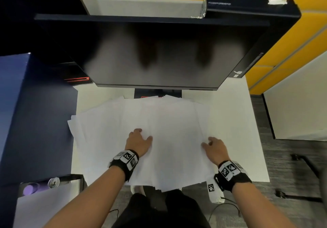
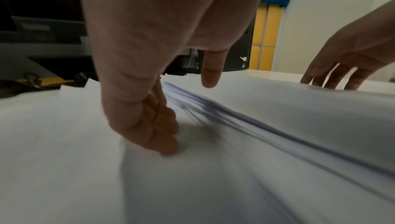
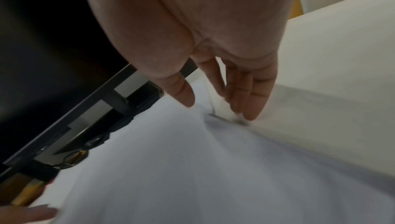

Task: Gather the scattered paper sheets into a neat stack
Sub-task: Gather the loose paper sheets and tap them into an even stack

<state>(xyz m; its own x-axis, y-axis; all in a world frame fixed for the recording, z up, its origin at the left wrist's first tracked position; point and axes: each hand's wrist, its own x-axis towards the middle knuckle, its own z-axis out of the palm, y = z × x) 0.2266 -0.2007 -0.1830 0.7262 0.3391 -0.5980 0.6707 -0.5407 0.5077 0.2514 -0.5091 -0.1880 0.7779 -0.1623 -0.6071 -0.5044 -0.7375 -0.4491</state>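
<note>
We spread the sheets (image 1: 159,139) in a loose fan across the white desk (image 1: 235,121), their near edges overhanging its front and their far edges reaching the monitor (image 1: 150,54) stand. Our left hand (image 1: 138,142) presses fingertips (image 2: 169,144) down on the fan's left-centre, fingers together and bent, gripping nothing. Our right hand (image 1: 215,148) rests with straight fingers (image 3: 252,104) at the fan's right edge, thumb apart. Bare desk lies to the right of the sheets; a blue partition (image 1: 26,112) hems the left. Yellow wall panels (image 1: 300,38) and grey carpet (image 1: 286,166) frame the room.
</note>
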